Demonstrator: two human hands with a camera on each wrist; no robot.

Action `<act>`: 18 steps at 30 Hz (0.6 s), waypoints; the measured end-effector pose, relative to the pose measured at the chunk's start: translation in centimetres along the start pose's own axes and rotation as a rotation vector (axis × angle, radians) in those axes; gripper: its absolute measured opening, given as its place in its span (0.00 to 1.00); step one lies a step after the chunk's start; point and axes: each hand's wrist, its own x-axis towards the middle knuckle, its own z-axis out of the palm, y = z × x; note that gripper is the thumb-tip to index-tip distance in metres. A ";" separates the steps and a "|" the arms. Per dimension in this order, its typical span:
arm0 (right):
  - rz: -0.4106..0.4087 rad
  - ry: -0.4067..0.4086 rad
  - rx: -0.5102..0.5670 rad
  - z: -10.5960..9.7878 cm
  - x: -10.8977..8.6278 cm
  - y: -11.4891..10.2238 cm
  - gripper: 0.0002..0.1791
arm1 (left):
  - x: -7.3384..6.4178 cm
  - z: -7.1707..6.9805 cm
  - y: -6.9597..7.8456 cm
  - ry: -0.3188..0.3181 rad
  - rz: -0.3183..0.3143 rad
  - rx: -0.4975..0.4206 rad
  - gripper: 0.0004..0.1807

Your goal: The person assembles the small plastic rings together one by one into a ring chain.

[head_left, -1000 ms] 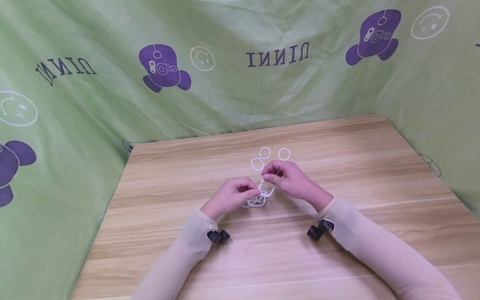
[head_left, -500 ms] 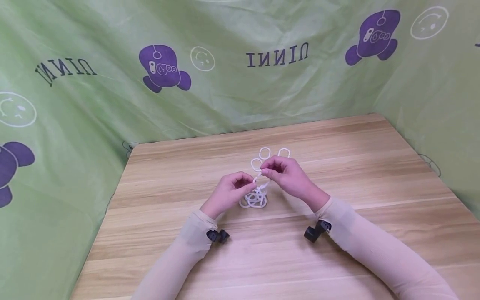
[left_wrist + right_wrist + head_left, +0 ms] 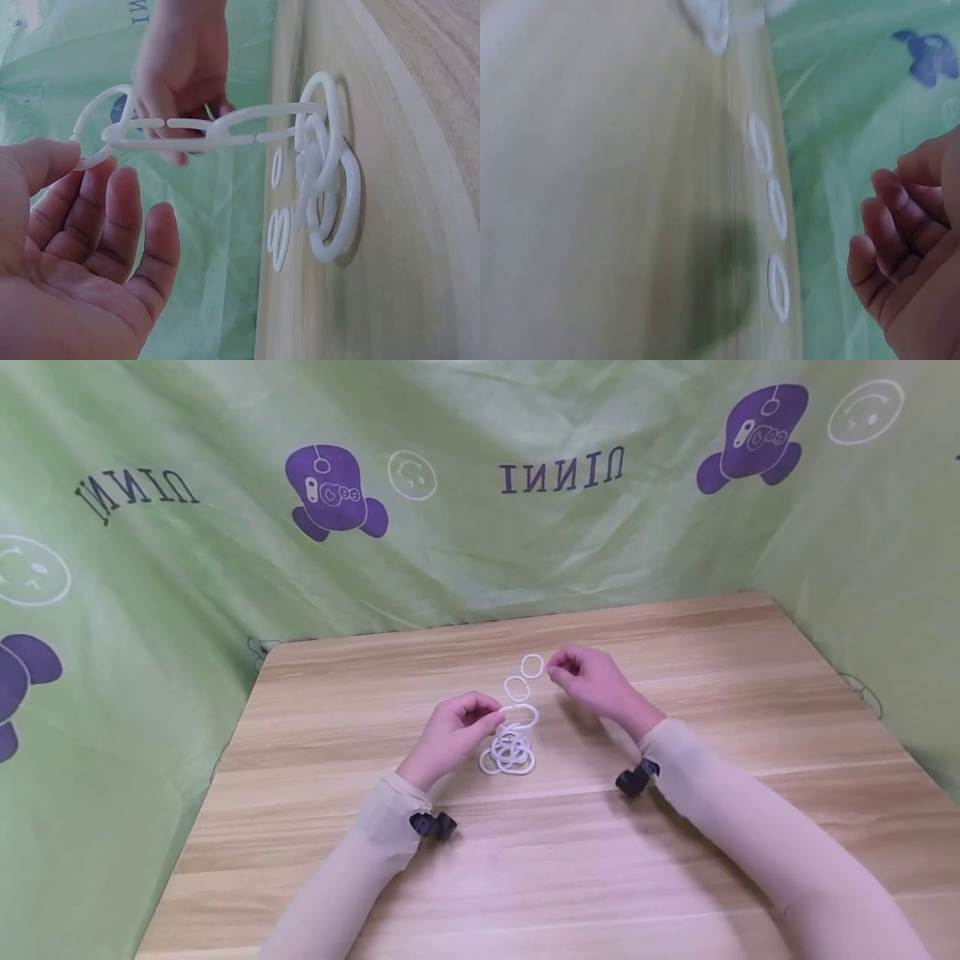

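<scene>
So on the left hand the thumb and fingers are pinching a white oval plastic ring, the top link of a chain dropping to a heap of linked rings on the wood-grain worktop, just below those fingers. The right hand has its fingers loosely curled round nothing, near three loose rings (the head view only shows two).
</scene>
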 end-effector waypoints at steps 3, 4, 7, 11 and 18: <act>0.029 -0.019 -0.122 -0.9 2.0 1.5 0.10 | 0.4 0.2 -1.4 -0.003 0.011 0.000 0.08; 0.040 -0.029 -0.143 -1.1 2.6 1.9 0.11 | 0.5 0.2 -1.6 -0.006 0.017 0.002 0.07; 0.057 -0.074 -0.253 -1.4 4.3 3.0 0.12 | 0.6 0.1 -1.8 -0.017 0.031 0.001 0.07; 0.002 -0.170 -0.472 -1.3 5.4 3.8 0.15 | 0.4 0.1 -1.8 -0.028 0.034 -0.002 0.07; -0.013 -0.223 -0.661 -0.4 5.4 4.0 0.08 | 0.2 0.2 -1.7 -0.046 0.018 0.001 0.08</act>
